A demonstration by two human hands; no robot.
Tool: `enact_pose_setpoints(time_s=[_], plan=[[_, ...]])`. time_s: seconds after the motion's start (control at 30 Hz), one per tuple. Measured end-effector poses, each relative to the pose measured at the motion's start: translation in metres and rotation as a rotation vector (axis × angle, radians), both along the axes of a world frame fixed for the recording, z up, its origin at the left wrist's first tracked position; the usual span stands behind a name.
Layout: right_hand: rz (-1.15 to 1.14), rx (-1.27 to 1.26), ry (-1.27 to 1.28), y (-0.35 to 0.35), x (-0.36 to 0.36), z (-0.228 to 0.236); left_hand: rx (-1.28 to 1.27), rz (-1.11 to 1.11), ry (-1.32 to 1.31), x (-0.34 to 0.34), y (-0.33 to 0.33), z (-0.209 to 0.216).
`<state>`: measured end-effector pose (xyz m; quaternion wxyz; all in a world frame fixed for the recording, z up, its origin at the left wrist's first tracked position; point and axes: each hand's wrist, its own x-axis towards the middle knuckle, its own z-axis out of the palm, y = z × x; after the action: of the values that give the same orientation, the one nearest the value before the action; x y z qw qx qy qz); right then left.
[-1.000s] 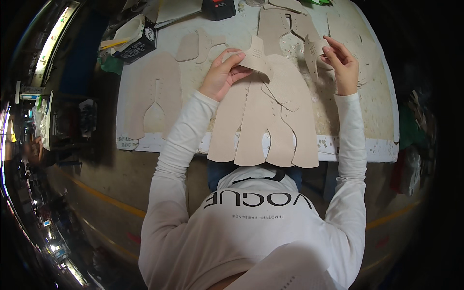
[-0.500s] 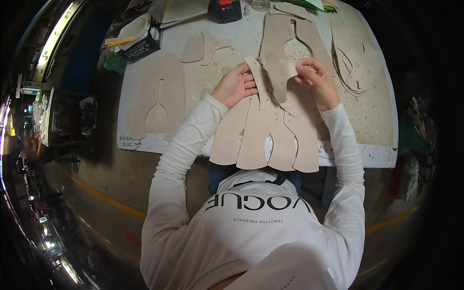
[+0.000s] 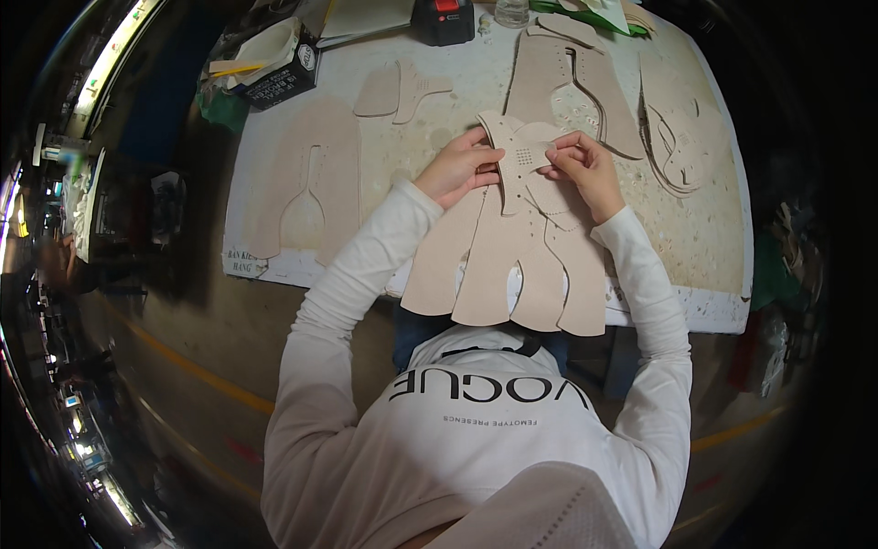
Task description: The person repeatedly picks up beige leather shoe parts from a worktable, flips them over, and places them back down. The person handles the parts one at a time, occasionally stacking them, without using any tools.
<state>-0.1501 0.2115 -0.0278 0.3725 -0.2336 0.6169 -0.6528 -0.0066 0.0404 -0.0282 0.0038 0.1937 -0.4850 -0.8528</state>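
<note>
My left hand (image 3: 460,168) pinches the edge of a beige leather shoe-upper piece (image 3: 497,137) with a row of punched holes, thumb on top. Opposite it, my right hand (image 3: 585,172) holds the end of a smaller beige leather tab (image 3: 530,157) bearing a grid of small perforations. The tab lies against the first piece, and they overlap between my hands. Below them, large beige leather upper pieces (image 3: 444,274) with curved ends lie overlapped and reach past the table's near edge. How the held layers join is partly hidden by my fingers.
The white table (image 3: 402,174) carries another U-cut leather piece (image 3: 343,183) at left and a stack of uppers (image 3: 540,78) at the far middle. Leather pieces (image 3: 672,151) lie at right. A black box (image 3: 288,73) and a black-and-red battery (image 3: 444,23) stand at the back.
My left thumb has come down over the leather piece's edge. My right hand has moved slightly down and left, bringing the tab across the piece. The view has shifted a little.
</note>
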Motion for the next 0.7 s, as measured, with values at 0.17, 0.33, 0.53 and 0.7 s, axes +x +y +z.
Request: enact_pose_setpoints(time_s=[0.17, 0.33, 0.53, 0.7], plan=[[-0.078, 0.040, 0.330, 0.001, 0.007, 0.002, -0.033, -0.015, 0.057, 0.001, 0.003, 0.002], [-0.016, 0.065, 0.308, 0.004, 0.011, 0.010, -0.214, -0.051, 0.157, 0.004, 0.010, 0.014], [-0.072, -0.021, 0.383, 0.013, 0.008, 0.025, -0.808, 0.091, 0.230, 0.010, -0.008, 0.042], [-0.122, -0.054, 0.403, 0.021, 0.002, 0.033, -0.981, 0.306, 0.123, 0.006, -0.070, 0.070]])
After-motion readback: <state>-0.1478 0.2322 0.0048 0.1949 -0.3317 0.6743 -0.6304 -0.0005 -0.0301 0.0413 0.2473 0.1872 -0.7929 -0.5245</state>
